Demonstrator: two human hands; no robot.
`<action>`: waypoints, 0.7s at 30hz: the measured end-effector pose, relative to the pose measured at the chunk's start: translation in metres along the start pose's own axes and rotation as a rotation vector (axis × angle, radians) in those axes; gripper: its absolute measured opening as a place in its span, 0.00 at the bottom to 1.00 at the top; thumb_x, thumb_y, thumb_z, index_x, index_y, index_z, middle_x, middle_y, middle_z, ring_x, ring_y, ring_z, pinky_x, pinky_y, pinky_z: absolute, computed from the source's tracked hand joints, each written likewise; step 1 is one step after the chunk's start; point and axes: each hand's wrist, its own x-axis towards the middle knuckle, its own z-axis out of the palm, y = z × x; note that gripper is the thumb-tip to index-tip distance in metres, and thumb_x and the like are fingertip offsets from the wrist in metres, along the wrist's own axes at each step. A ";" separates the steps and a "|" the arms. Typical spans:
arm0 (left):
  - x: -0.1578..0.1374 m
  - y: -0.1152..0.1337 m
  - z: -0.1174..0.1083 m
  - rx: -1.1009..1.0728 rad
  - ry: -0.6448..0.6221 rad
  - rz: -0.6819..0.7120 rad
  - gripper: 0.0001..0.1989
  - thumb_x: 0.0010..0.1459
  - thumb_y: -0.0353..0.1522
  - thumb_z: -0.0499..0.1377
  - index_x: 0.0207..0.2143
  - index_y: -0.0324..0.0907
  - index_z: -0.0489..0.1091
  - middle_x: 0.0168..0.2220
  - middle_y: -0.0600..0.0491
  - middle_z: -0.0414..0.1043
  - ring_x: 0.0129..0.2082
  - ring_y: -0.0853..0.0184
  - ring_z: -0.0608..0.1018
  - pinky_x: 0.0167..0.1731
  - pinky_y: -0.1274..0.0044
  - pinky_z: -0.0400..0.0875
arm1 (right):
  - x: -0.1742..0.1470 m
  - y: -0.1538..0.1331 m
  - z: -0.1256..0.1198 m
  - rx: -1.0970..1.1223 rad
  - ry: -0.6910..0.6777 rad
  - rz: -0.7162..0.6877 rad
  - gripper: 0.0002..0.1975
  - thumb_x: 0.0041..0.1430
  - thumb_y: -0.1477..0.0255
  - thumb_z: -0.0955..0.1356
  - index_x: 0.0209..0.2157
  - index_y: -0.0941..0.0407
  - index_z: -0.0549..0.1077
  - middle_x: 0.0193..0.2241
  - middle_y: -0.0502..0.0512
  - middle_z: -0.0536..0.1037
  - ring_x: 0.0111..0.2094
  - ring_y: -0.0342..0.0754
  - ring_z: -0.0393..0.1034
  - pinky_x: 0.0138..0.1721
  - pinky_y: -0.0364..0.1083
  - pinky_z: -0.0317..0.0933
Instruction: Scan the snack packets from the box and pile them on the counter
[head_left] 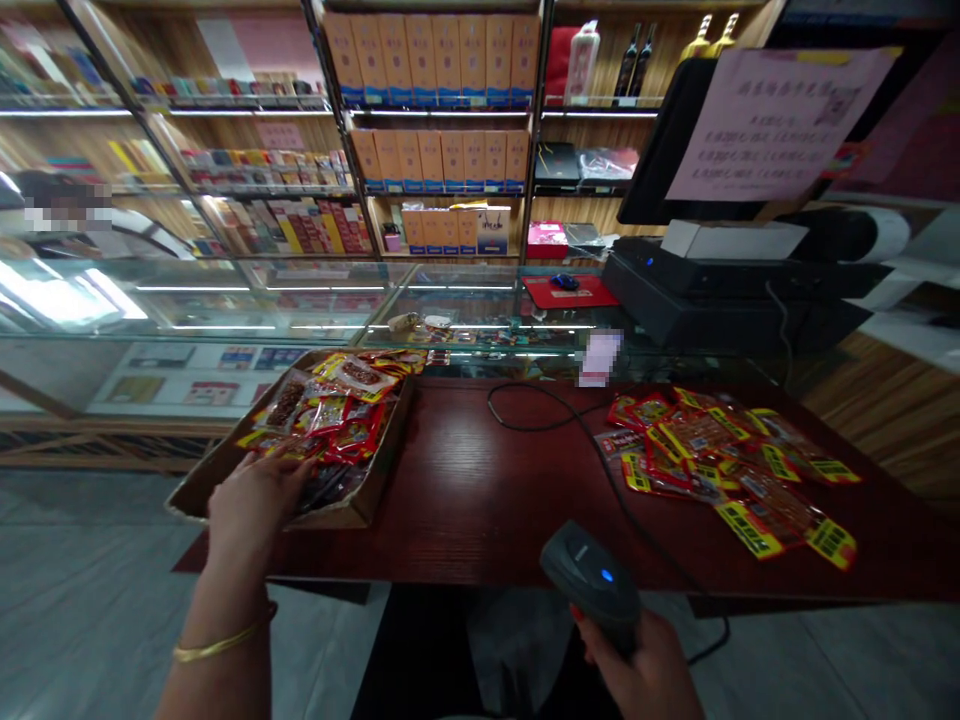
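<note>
Dark scanner at five o'clock, nose toward eleven, blue light glowing, and glossy red-and-yellow packets crowd the box at eight!

On the left hand, the fingertips blended into the packets; a grip there could not be confirmed. The right hand concealed the handle of the scanner. Both arms were cut off by the lower edge. Lettering on the sheet, which covered part of the monitor, was blurred. Small goods inside the glass counter could not be identified.
</note>
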 end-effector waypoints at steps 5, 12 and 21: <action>-0.035 0.045 -0.031 -0.239 0.348 -0.045 0.17 0.66 0.46 0.55 0.42 0.47 0.78 0.51 0.54 0.81 0.54 0.49 0.79 0.55 0.60 0.71 | 0.001 -0.002 -0.007 -0.019 0.024 0.004 0.25 0.57 0.46 0.69 0.19 0.51 0.76 0.15 0.53 0.78 0.20 0.53 0.74 0.36 0.47 0.72; -0.079 0.148 -0.002 -0.644 0.370 0.026 0.20 0.65 0.48 0.56 0.36 0.41 0.73 0.34 0.48 0.82 0.30 0.64 0.79 0.35 0.72 0.74 | 0.000 -0.008 -0.003 0.005 0.033 0.022 0.21 0.55 0.52 0.72 0.18 0.51 0.74 0.15 0.52 0.78 0.20 0.53 0.75 0.32 0.46 0.71; -0.117 0.186 0.120 -1.588 -0.546 -0.398 0.29 0.50 0.43 0.71 0.48 0.42 0.65 0.45 0.43 0.83 0.35 0.62 0.83 0.31 0.75 0.78 | -0.005 0.001 -0.008 -0.018 -0.031 -0.001 0.20 0.58 0.52 0.71 0.20 0.51 0.76 0.16 0.53 0.79 0.19 0.52 0.74 0.31 0.46 0.72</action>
